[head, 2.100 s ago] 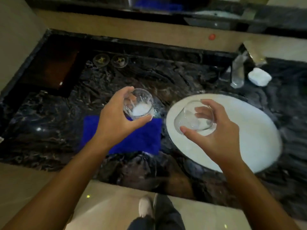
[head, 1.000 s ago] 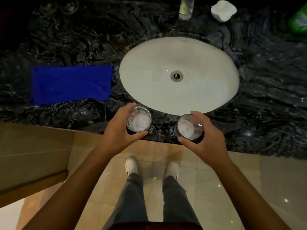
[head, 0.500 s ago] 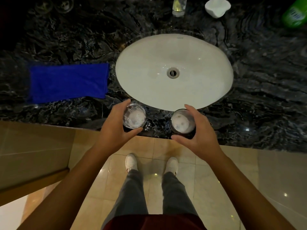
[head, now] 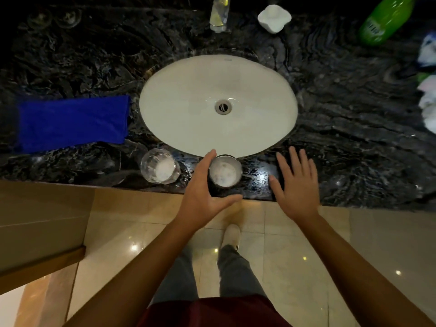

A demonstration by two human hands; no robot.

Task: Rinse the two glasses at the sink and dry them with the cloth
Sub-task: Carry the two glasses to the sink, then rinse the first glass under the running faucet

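Observation:
Two clear glasses stand on the black marble counter near its front edge, below the white oval sink [head: 179,128]. The left glass [head: 160,169] stands free. My left hand [head: 203,190] curves loosely around the left side of the right glass [head: 225,174], index finger above it and thumb spread wide below; no firm grip shows. To the right of that glass, my right hand [head: 296,182] hovers over the counter with spread fingers and holds nothing. The blue cloth [head: 70,122] lies flat left of the sink.
Behind the sink stand a clear bottle [head: 219,15] and a white holder [head: 273,18]. A green bottle [head: 384,20] and bunched pale items [head: 428,100] sit at the right. The counter edge [head: 118,185] runs just below the glasses, with tiled floor underneath.
Both glasses have been set down on the counter. My left hand left its glass and moved right to the other one. My right hand let go and drew away to the right.

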